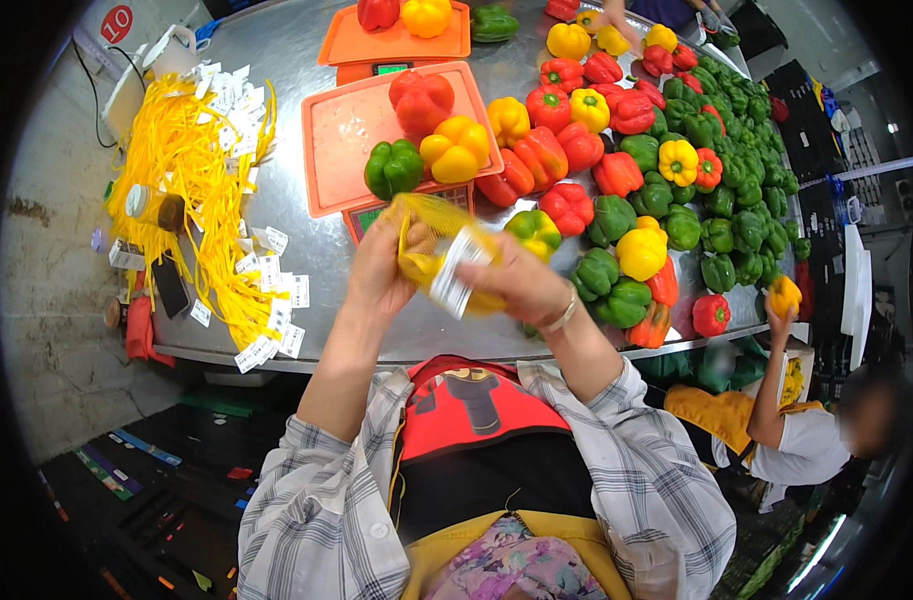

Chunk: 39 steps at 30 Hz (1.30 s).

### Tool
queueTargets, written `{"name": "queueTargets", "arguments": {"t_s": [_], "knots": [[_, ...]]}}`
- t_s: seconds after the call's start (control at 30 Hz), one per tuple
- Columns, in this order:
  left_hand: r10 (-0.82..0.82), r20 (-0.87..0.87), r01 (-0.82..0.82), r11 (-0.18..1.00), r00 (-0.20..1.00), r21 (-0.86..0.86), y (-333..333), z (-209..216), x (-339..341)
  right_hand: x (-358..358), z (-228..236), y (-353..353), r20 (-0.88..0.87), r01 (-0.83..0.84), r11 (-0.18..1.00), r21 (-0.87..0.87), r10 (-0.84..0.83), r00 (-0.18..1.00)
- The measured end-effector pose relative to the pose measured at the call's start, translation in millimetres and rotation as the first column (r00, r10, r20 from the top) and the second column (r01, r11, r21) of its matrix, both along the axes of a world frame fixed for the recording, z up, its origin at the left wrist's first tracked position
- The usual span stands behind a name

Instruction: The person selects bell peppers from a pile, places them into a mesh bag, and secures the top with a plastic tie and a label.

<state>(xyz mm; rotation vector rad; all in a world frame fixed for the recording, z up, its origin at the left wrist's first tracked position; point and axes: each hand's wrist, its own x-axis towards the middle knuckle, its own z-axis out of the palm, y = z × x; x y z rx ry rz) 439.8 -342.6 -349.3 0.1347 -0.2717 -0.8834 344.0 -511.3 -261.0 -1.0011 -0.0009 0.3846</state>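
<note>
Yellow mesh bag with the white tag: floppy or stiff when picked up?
The yellow mesh bag likely handles floppy: it drapes over fingers. Probably light for its size: the netting looks thin and see-through. Its flat white rectangular tag may flex less.

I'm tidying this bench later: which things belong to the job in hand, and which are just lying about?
Seemingly in use:
yellow net, held by left hand and right hand
orange tray bearing three peppers
loose peppers
tagged yellow strips

Seemingly just lying about:
dark flat object
pale-lidded jar
</note>
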Motion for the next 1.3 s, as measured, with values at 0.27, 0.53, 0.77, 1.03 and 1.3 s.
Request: {"name": "queueTargets", "arguments": {"t_s": [0.27, 0.53, 0.77, 1.03, 1.3], "knots": [[0.031, -0.174, 0.027, 0.947, 0.984, 0.32, -0.2, 53.4, -53.0, 21.2, -23.1, -19.9, -0.032, 0.24, 0.845, 0.478, -0.256, 0.966], [-0.143, 0.039, 0.147, 0.979, 0.989, -0.138, 7.3, 17.3, 7.0, 11.2, -16.5, -13.7, -0.097, 0.178, 0.819, 0.545, -0.149, 0.984], [0.208, 0.082, -0.222, 0.862, 0.975, 0.456, -15.4, 75.8, -7.4, 18.9, -23.4, -20.0, -0.277, 0.137, 0.915, 0.379, -0.03, 0.961], [0.28, 0.023, -0.22, 0.698, 0.96, 0.681, -36.6, 111.1, -11.5, 21.5, -25.9, -25.5, -0.118, -0.083, 0.971, 0.225, 0.112, 0.987], [-0.182, 0.173, 0.033, 0.775, 0.968, 0.632, 3.8, 73.2, -6.0, 45.0, 7.4, -47.2, 0.062, 0.161, 0.94, 0.301, -0.188, 0.98]]}}
